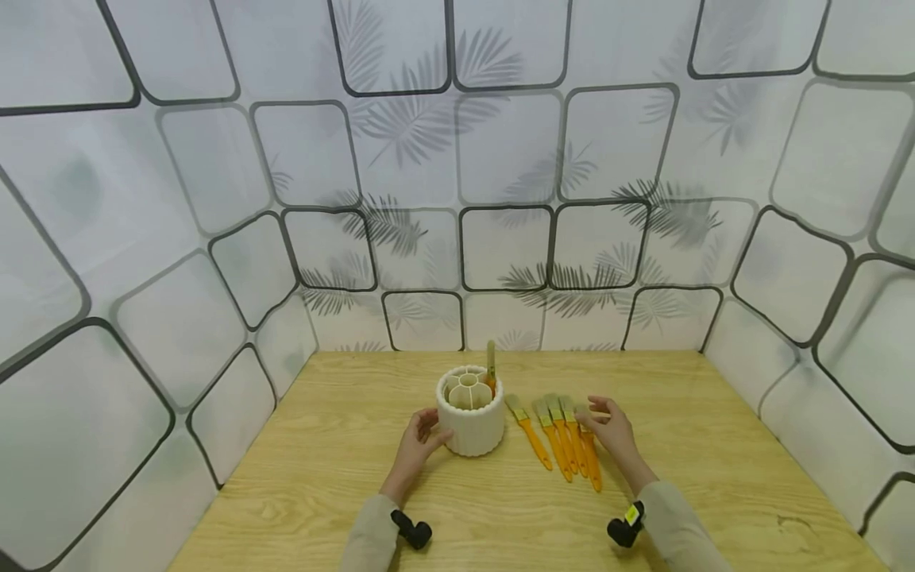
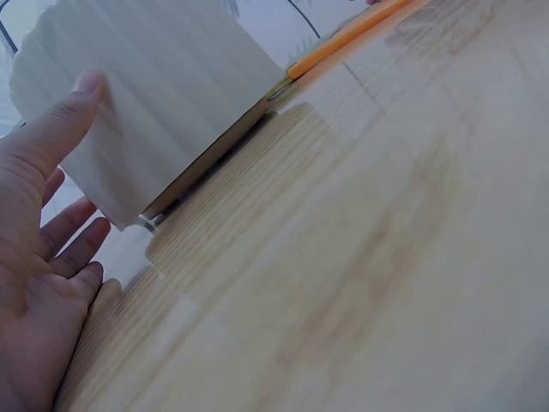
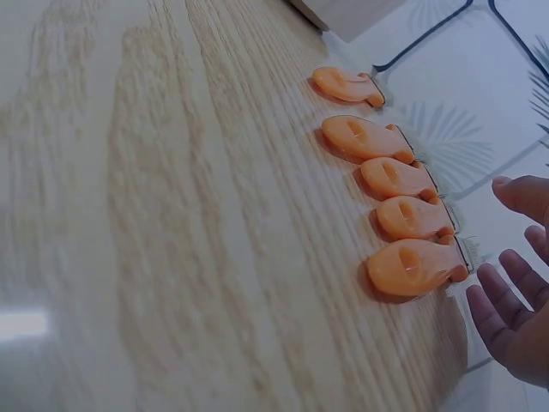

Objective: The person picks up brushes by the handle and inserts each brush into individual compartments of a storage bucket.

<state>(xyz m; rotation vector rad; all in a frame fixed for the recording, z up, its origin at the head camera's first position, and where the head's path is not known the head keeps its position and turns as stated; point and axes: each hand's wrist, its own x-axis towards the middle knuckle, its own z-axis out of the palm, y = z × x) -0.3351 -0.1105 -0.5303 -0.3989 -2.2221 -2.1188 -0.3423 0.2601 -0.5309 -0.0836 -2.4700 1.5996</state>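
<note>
A round cream brush holder (image 1: 469,429) with ribbed walls and a divided top stands on the table. One paintbrush (image 1: 491,369) stands upright in it, bristles up. My left hand (image 1: 420,446) holds the holder's left side, its thumb (image 2: 73,116) against the ribbed wall. Several paintbrushes with orange handles (image 1: 569,445) lie to the right of the holder, bristles pointing away from me. One of them, a brush (image 1: 532,438), lies apart, closer to the holder. My right hand (image 1: 611,429) is beside the rightmost brush's bristles, its fingers loosely bent and gripping nothing visible.
The pale wood table (image 1: 357,500) meets patterned cloth walls (image 1: 511,238) at the back and both sides. Small black cameras (image 1: 412,530) sit on both wrists.
</note>
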